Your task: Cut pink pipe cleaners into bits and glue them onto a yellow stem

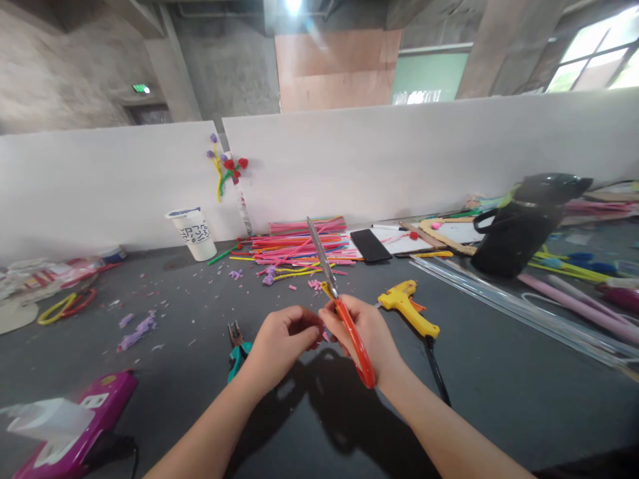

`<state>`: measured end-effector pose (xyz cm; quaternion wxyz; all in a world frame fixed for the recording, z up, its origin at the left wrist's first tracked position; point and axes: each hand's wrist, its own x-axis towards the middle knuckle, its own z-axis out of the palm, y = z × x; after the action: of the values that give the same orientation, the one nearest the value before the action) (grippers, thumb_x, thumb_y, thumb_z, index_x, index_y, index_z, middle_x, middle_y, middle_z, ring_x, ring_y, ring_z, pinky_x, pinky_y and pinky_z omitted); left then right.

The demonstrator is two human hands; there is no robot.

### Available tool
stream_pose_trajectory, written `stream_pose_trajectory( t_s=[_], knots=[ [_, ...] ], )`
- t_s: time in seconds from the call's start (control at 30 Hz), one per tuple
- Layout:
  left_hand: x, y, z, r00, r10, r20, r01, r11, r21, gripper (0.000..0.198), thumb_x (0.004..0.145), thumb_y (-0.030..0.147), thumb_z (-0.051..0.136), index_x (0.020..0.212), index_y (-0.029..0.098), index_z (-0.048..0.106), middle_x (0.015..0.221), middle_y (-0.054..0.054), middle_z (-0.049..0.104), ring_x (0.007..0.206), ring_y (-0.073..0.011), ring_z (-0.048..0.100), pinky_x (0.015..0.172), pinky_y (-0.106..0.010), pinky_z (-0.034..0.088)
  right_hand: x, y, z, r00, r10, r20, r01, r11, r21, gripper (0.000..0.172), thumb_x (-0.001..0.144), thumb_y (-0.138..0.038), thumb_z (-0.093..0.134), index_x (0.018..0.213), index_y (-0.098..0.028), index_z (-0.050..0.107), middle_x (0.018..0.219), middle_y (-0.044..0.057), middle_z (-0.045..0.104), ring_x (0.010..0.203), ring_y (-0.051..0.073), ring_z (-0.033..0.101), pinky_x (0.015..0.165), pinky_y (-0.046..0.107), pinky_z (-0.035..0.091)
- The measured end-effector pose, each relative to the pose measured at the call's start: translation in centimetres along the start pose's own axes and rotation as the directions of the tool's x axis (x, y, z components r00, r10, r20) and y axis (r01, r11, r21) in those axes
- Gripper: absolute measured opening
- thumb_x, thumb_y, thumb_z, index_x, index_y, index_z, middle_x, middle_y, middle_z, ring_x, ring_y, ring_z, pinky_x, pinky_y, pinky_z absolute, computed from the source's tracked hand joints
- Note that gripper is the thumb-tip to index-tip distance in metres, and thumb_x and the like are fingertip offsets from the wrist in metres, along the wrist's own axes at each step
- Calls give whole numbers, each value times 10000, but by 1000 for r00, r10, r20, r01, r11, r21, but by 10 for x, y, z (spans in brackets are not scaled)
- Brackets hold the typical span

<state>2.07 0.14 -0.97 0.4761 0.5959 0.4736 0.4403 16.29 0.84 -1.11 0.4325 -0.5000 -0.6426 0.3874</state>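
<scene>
The dark grey table [499, 372] is carrying everything, and a white partition [399, 159] is standing along its far edge. Near the right edge a black jug [519, 226] is sitting, and at the middle of the far edge a pile of coloured pipe cleaners [299, 246] is lying, with a white paper cup [194, 233] to its left. A yellow glue gun [409, 309] is lying just to the right of the hands.

Over the near middle of the table, the right hand [372, 336] is closing firmly around the red handles of the scissors [344, 313]. Their blades are pointing up and away toward the far edge, and they are looking shut. The left hand [282, 339] is curling, with its fingertips pinching a small pink piece [319, 332] just beside the scissors' pivot. The piece is too small for telling its shape. Teal pliers [237, 346] are lying on the table just left of this hand.

In my judgement, the cutting is going best when the pinching fingertips are staying clear of the blades, the piece is sitting deep near the pivot, and both hands are working low over the table so the offcuts are not flying away.
</scene>
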Motion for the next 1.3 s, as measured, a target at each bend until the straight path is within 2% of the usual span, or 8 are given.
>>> stream_pose_trajectory(
  t_s=[0.17,0.3,0.43,0.53,0.63,0.73,0.97,1.3],
  knots=[
    [11,8,-20,979,-3,-203,-17,995,-96,56,616,201,640,623,150,619,497,24,581,469,-98,508,507,-215,410,9,3,-8,995,-91,-43,73,942,-327,162,719,-339,507,645,-196,483,537,-40,495,494,109,440,460,207,303],
    [14,10,-39,964,-3,-264,-29,993,-116,96,612,229,660,645,148,621,513,17,593,481,-107,526,507,-222,415,12,-11,-14,983,-174,66,184,862,-472,121,761,-306,482,816,-202,511,667,-7,580,594,143,513,516,223,314],
    [9,-1,-54,951,-21,-310,-34,985,-171,129,591,242,684,629,137,620,504,13,590,471,-101,523,503,-217,410,11,-27,-13,921,-300,249,387,613,-689,232,804,-385,463,893,-180,524,702,29,605,630,181,557,525,248,297],
    [4,-11,-62,932,-29,-362,-59,971,-230,135,585,235,689,593,135,599,520,12,590,485,-93,525,512,-204,410,7,-27,-4,885,-401,235,428,505,-750,300,755,-452,526,861,-172,541,719,41,614,663,202,569,532,255,296],
    [-2,-17,-65,909,-39,-415,-95,950,-298,140,606,253,675,618,142,590,555,16,585,505,-87,529,519,-192,410,2,-18,7,880,-432,198,432,555,-711,357,755,-509,506,845,-165,529,694,38,612,646,193,570,528,250,301],
    [-7,-17,-64,901,-59,-429,-107,930,-351,153,620,266,676,679,147,601,591,14,592,527,-90,540,538,-194,419,-2,-7,12,911,-340,232,403,623,-670,349,810,-505,417,861,-173,512,652,23,607,587,178,565,504,245,283],
    [-17,-10,-55,930,-52,-364,-127,884,-450,80,682,231,646,681,169,596,645,16,619,624,-103,570,634,-211,441,-4,5,18,921,-243,304,388,650,-653,324,817,-495,407,883,-186,478,676,26,602,591,186,563,514,249,287],
    [-24,-6,-54,910,-15,-415,-203,856,-475,23,699,147,608,687,162,622,657,20,593,604,-77,520,590,-168,415,-5,10,25,900,-237,366,435,552,-711,329,816,-504,399,884,-188,461,691,40,596,613,204,573,516,261,296]
  ],
)
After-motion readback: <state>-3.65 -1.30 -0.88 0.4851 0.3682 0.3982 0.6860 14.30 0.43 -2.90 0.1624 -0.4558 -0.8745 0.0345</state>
